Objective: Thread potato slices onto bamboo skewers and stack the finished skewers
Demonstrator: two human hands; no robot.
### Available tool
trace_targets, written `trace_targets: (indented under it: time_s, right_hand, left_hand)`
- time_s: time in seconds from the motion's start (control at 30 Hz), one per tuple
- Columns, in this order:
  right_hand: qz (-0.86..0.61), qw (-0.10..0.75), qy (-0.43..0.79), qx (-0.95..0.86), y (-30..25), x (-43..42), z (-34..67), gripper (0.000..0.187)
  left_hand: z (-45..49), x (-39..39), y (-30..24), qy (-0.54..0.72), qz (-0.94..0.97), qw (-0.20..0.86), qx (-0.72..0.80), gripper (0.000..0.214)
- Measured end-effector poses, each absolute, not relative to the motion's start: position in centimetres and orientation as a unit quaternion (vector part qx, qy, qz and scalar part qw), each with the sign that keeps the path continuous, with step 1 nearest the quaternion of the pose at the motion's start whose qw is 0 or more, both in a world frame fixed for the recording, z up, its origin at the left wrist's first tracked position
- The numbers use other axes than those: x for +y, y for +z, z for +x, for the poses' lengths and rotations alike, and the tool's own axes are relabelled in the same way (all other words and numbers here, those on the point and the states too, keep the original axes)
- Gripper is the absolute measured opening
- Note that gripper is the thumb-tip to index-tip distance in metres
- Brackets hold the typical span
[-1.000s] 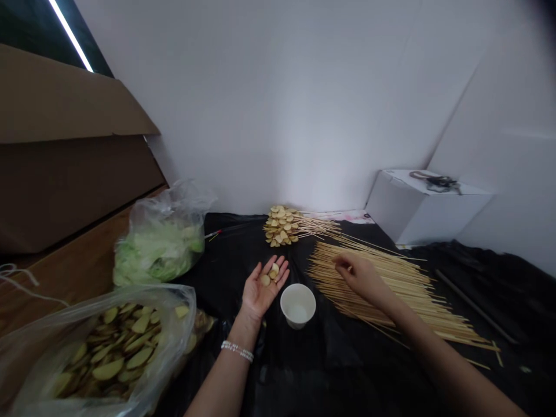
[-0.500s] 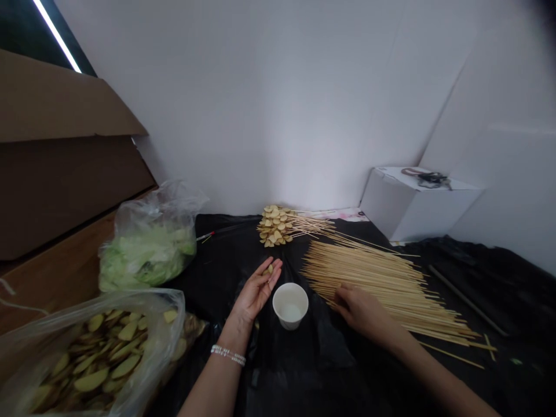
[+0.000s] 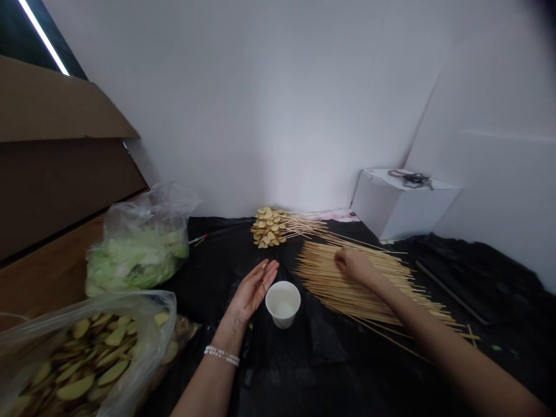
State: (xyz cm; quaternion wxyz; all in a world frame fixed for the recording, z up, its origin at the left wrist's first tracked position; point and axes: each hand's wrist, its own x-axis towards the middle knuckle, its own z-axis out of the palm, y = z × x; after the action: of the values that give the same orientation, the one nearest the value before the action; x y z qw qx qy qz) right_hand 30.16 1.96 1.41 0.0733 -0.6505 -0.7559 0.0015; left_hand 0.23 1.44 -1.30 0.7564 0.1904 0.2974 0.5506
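Note:
My left hand (image 3: pixel 252 291) is palm up left of a white paper cup (image 3: pixel 282 305), fingers long and thumb against them. A potato slice (image 3: pixel 264 265) seems to lie between thumb and fingers, mostly hidden. Over the upper left part of a wide spread of bamboo skewers (image 3: pixel 330 284) is my right hand (image 3: pixel 354 266), its fingers curled and pressed together. What they pinch, if anything, cannot be made out. Beyond the cup lies a pile of potato slices (image 3: pixel 268 227) threaded on skewers, their bare sticks pointing right.
An open plastic bag of potato slices (image 3: pixel 76 385) stands front left. Behind it is a clear bag of green leafy vegetable (image 3: pixel 134 260). A cardboard box (image 3: pixel 61 185) rises far left. A white box (image 3: pixel 403 205) with dark items on top stands back right. Black plastic (image 3: pixel 299 376) covers the table.
My right hand has moved up and away from the near left edge of the skewers to above them. My left hand stays near the cup; the slice in it shows less. The view has shifted slightly.

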Motion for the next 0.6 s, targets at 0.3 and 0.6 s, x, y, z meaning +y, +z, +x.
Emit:
trace_targets:
  time_s: [0.3,0.6]
  right_hand:
    - [-0.614,0.025,-0.026,-0.788,0.8,2.4,30.5,0.022]
    - [-0.580,-0.018,-0.044,-0.813,0.4,2.6,29.7,0.022]
  left_hand:
    - [0.0,1.6,-1.5,0.529,0.177,0.778,0.289,0.040]
    - [-0.1,1.5,-1.4,0.513,0.167,0.795,0.277,0.043]
